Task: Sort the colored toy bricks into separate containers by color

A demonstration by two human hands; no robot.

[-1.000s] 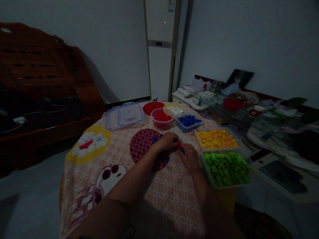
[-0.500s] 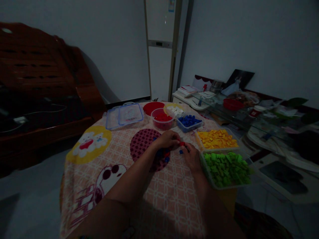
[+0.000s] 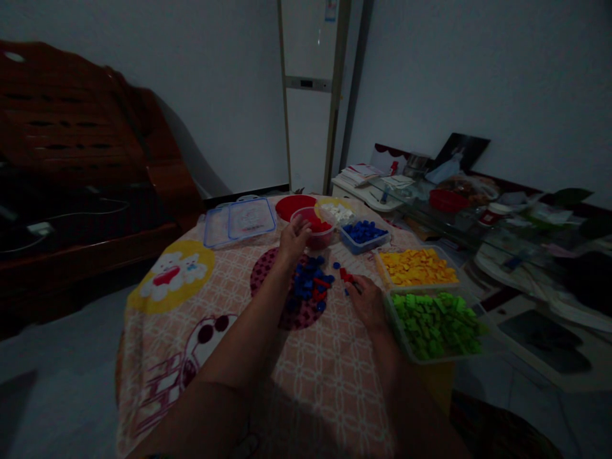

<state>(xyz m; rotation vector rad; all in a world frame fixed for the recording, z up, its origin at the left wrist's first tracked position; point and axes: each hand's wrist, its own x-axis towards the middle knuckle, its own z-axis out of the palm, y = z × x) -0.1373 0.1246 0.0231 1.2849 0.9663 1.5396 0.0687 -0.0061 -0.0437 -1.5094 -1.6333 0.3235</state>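
My left hand [image 3: 293,241] is raised at the left side of a clear round tub [image 3: 319,237] of small red pieces. Its fingers look stretched and apart, with nothing visible in them. My right hand [image 3: 367,301] is closed on a small red block [image 3: 347,276] just above the tablecloth. Between my hands, a loose pile of blue pieces [image 3: 306,280] with a few red pieces [image 3: 321,292] mixed in lies on a dark round patch of the cloth. A single blue piece [image 3: 336,265] sits apart, left of the red block.
Clear boxes hold blue pieces [image 3: 364,231], yellow pieces [image 3: 415,266] and green pieces [image 3: 437,325]. White pieces [image 3: 337,213] lie behind the blue box. Blue-edged clear lids [image 3: 239,223] and a red lid [image 3: 289,207] lie at the back. A cluttered glass side table [image 3: 430,210] stands right.
My left hand has left the red block and moved up and left to the round tub, uncovering the blue pile. My right hand has stayed in place with the red block.
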